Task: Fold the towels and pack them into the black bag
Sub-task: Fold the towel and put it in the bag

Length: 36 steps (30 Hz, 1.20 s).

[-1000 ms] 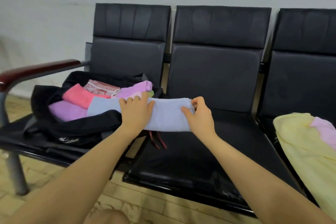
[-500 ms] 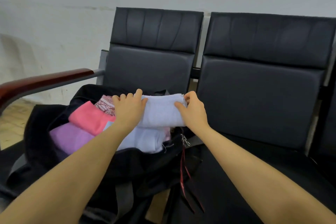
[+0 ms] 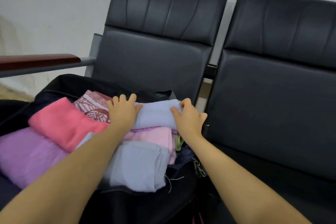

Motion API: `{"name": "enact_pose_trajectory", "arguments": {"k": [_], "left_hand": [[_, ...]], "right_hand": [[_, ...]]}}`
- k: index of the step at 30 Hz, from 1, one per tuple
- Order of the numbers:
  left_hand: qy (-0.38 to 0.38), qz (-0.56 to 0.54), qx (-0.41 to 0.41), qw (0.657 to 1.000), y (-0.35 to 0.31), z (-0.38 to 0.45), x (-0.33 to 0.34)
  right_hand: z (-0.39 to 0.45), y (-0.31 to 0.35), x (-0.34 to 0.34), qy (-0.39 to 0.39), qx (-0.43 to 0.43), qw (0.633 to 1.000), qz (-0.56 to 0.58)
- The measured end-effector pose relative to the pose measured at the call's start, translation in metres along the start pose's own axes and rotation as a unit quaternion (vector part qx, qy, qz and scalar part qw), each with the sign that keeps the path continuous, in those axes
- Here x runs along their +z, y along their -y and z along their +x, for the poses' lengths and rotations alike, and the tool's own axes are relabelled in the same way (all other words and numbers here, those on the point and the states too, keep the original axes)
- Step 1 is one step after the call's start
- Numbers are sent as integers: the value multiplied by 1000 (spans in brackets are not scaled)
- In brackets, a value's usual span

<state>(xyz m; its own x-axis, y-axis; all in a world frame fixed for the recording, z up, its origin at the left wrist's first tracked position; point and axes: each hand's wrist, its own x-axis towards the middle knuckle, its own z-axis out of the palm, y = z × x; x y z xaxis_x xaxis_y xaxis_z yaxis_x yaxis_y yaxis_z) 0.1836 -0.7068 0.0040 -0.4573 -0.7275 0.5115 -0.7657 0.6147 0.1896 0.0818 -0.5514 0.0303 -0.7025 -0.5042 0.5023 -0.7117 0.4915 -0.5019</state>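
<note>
The open black bag (image 3: 60, 85) lies on the left seat, full of folded towels. A folded pale blue towel (image 3: 156, 114) rests at the bag's back right, on top of a pink towel (image 3: 154, 135). My left hand (image 3: 123, 111) lies flat on the blue towel's left end, fingers spread. My right hand (image 3: 189, 116) pinches its right end. Also in the bag are a coral pink towel (image 3: 61, 122), a purple towel (image 3: 27, 154), a red patterned towel (image 3: 92, 103) and another pale blue towel (image 3: 138, 163) at the front.
The black seats (image 3: 272, 96) stand in a row against a white wall. A red-brown armrest (image 3: 36, 60) runs at the left. A metal clip (image 3: 198, 167) and red strap (image 3: 197, 211) hang at the bag's right edge.
Both hands carried the folded blue towel left from the middle seat into the bag and lowered it onto the pink towel. The view has swung left and closer.
</note>
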Motion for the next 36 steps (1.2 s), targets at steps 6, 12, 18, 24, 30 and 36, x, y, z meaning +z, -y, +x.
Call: {"name": "enact_pose_trajectory", "arguments": {"k": [6,12,18,24,30,36], "left_hand": [[-247,-73,150,955,-8,0,-6],[95,-70,177,977,-20,-19,-6],[198,-101,113,968,-20,-19,7],[256,-72,126,956,-18,-15,0],[136,-71,164,974,-21,-33,-47],[74,-90,212,970,-53,-74,-117]], "right_hand": [[4,-3,-1,-32,-57,991,-114],[9,-8,-6,64,-160,971,-164],[1,-23,-9,199,-127,950,-206],[0,-26,-5,258,-72,944,-192],[-24,-31,-37,227,-51,958,-165],[-67,-36,-112,145,-69,970,-182]]}}
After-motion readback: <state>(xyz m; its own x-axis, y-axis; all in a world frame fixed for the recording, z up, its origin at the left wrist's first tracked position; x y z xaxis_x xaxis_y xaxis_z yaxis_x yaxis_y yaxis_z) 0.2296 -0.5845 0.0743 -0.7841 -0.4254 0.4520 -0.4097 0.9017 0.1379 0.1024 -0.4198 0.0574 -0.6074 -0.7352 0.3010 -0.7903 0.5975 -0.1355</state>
